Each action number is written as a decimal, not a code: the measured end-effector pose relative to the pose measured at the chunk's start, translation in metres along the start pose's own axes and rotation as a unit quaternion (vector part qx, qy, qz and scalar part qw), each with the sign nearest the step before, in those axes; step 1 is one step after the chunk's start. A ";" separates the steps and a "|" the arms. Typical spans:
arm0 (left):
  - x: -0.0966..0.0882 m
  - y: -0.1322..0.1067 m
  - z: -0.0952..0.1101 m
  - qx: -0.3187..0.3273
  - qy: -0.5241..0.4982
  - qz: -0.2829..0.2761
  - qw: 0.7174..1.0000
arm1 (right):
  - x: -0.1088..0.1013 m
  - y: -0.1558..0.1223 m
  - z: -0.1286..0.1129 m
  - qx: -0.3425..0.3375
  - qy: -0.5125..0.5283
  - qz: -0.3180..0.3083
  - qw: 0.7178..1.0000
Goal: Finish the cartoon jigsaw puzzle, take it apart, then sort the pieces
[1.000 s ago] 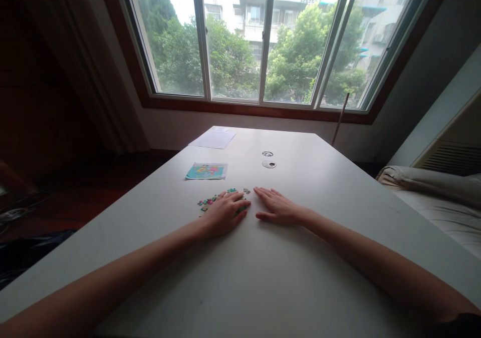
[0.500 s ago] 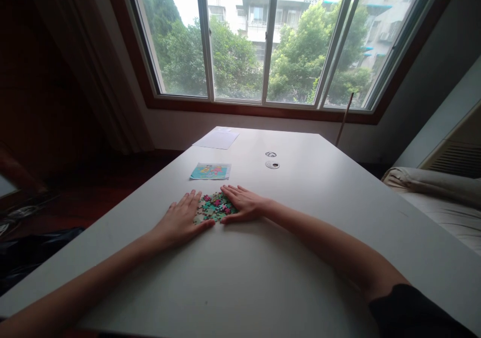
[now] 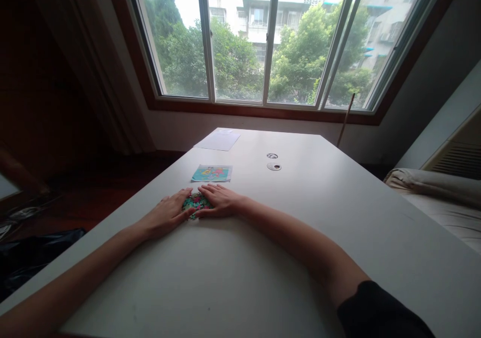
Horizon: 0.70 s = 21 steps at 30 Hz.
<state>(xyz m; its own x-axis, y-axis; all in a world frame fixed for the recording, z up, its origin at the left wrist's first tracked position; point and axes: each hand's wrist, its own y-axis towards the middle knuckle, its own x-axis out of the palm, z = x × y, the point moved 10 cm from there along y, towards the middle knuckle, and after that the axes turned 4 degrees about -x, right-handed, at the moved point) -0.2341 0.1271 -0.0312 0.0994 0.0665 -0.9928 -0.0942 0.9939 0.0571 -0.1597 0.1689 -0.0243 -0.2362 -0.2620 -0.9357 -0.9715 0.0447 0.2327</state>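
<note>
A heap of small jigsaw puzzle pieces [image 3: 196, 204], mostly green with pink and pale ones, lies on the white table [image 3: 240, 268]. My left hand [image 3: 167, 215] rests along the heap's left side, fingers stretched forward and thumb across its near edge. On the opposite side my right hand [image 3: 218, 201] lies with its fingers extended over the far right edge. Both palms touch the pieces and hide part of them. Just beyond the hands is a picture card [image 3: 212, 173] with colourful figures on a turquoise ground.
Two round black-and-white discs [image 3: 274, 166] lie further back, right of the card. White paper sheets [image 3: 218, 140] sit at the far left corner. A beige cushioned seat [image 3: 432, 193] stands beyond the right edge, and a black plastic bag [image 3: 37, 258] is below the left edge.
Both hands have moved left, carrying the puzzle pieces with them. The gap between the hands is narrower, and the heap is more compact. The card and discs stay in place.
</note>
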 end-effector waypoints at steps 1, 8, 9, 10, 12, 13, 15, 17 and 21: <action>-0.002 0.000 0.000 0.003 -0.004 0.006 1.000 | -0.002 0.002 0.001 -0.001 0.003 0.006 1.000; -0.008 0.001 -0.007 0.023 -0.006 0.035 0.999 | -0.029 0.000 0.060 0.150 -0.045 0.072 0.985; -0.008 0.001 -0.009 0.023 -0.001 0.036 0.999 | -0.031 -0.003 0.069 0.174 -0.057 0.068 0.981; -0.008 0.002 -0.011 0.022 0.003 0.037 0.999 | -0.031 -0.005 0.075 0.189 -0.064 0.061 0.978; -0.007 0.003 -0.014 0.016 0.010 0.038 0.999 | -0.029 -0.007 0.080 0.197 -0.069 0.050 0.977; -0.007 0.004 -0.015 0.013 0.012 0.038 0.999 | -0.029 -0.008 0.080 0.194 -0.070 0.050 0.977; -0.007 0.005 -0.016 0.007 0.012 0.038 0.999 | -0.028 -0.009 0.076 0.188 -0.078 0.052 0.978; -0.006 0.005 -0.016 0.003 0.008 0.036 0.999 | -0.027 -0.010 0.072 0.185 -0.087 0.054 0.977; -0.006 0.004 -0.012 0.004 0.001 0.035 0.999 | -0.030 -0.016 0.069 0.193 -0.083 0.047 0.977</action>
<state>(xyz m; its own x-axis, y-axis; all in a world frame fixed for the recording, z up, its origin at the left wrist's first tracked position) -0.2472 0.1293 -0.0261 0.0899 0.1351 -0.9867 -0.0936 0.9875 0.1267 -0.1381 0.2420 -0.0186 -0.2937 -0.0810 -0.9525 -0.8728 0.4290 0.2327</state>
